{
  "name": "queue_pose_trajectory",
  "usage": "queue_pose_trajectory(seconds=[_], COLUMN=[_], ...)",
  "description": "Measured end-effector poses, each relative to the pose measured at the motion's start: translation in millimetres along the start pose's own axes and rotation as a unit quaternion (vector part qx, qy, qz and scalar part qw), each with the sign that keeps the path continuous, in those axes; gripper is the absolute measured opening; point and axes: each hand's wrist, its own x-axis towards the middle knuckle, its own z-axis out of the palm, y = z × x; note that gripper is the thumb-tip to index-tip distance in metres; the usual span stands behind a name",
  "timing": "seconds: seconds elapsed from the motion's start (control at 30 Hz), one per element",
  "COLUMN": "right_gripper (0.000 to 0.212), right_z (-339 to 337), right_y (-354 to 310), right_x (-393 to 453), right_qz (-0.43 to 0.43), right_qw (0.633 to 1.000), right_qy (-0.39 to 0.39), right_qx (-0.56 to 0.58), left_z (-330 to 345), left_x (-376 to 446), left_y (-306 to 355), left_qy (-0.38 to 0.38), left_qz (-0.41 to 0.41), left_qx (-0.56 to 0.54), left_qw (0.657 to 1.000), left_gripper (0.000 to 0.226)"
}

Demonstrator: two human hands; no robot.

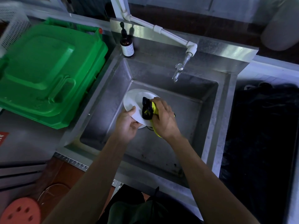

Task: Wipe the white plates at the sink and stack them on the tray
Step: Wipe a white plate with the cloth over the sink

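A white plate (135, 100) is held tilted over the steel sink (208, 113). My left hand (127, 122) grips its near rim from below, thumb on the upper face. My right hand (163, 118) presses a yellow and black cloth (147, 109) against the plate's right half. The plate's lower right part is hidden by the cloth and my right hand. A second white edge shows just under the plate by my left fingers; I cannot tell whether it is another plate. No tray shows in this view.
A tap (178, 72) on a white pipe (161, 30) hangs over the basin's back. A brown pump bottle (127, 45) stands at the sink's back left corner. A green bin lid (48, 70) lies to the left, a white basket (12, 21) behind it, and a dark area to the right.
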Motion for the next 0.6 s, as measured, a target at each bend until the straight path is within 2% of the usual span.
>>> queue_pose_trajectory(seconds=[0.13,0.3,0.47,0.6], right_gripper=[0.072,0.055,0.044,0.043], right_z=[-2.0,3.4,13.6,20.9], right_y=[-7.0,-9.9,-7.3,-10.3], right_x=[-11.0,-11.1,-10.7,-20.4], right_qz=[0.000,0.009,-0.003,-0.007], right_qw=[1.000,0.999,0.995,0.995], right_qy=[-0.012,0.044,0.075,0.075], right_qx=[-0.001,-0.006,-0.064,-0.066], left_z=[0.7,1.6,5.4,9.2], left_x=[-1.0,0.0,-1.4,-4.2], left_y=[0.0,-4.4,-3.6,-1.4], left_qy=[-0.042,-0.060,-0.038,-0.023], left_qz=[0.014,0.019,0.017,0.011], left_qx=[-0.020,-0.019,-0.041,-0.055], left_qw=[0.999,0.998,0.998,0.998], left_gripper=[0.029,0.032,0.027,0.037])
